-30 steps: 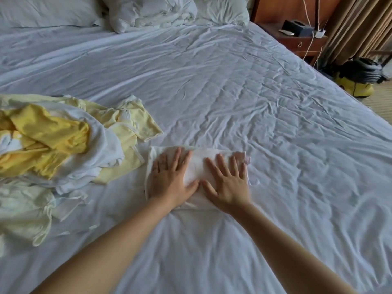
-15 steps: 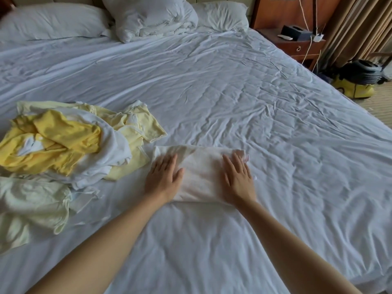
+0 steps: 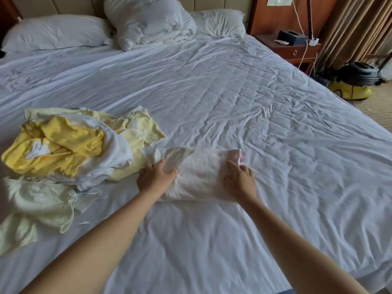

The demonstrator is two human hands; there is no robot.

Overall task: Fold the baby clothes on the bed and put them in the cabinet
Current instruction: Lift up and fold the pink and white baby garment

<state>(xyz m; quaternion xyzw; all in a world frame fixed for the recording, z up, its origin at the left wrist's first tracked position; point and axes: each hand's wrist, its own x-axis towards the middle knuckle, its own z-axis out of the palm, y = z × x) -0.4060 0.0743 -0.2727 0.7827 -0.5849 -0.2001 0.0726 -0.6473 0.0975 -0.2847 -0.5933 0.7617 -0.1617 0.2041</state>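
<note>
At lower centre, the folded pale-pink cloth garment (image 3: pixel 201 175) is pinched at its ends by left grip (image 3: pixel 157 177) and right grip (image 3: pixel 239 181); folds may be lost if it is lifted unevenly.

Wide bed (image 3: pixel 233 98) under a creased white sheet, filling most of the view. At its head, a beige padded headboard (image 3: pixel 53 5), a left pillow (image 3: pixel 57 31), a right pillow (image 3: pixel 218 22) and a bunched white duvet (image 3: pixel 148 20) between them. Beside the far right corner, a reddish wooden nightstand (image 3: pixel 297 50) with a black box (image 3: pixel 291 37) on top, against a wood panel (image 3: pixel 275 15). Further right, tan curtains (image 3: pixel 356 24) and a yellow and black vacuum cleaner (image 3: pixel 354 83) on beige carpet (image 3: pixel 377 111). Soft, even daylight.
</note>
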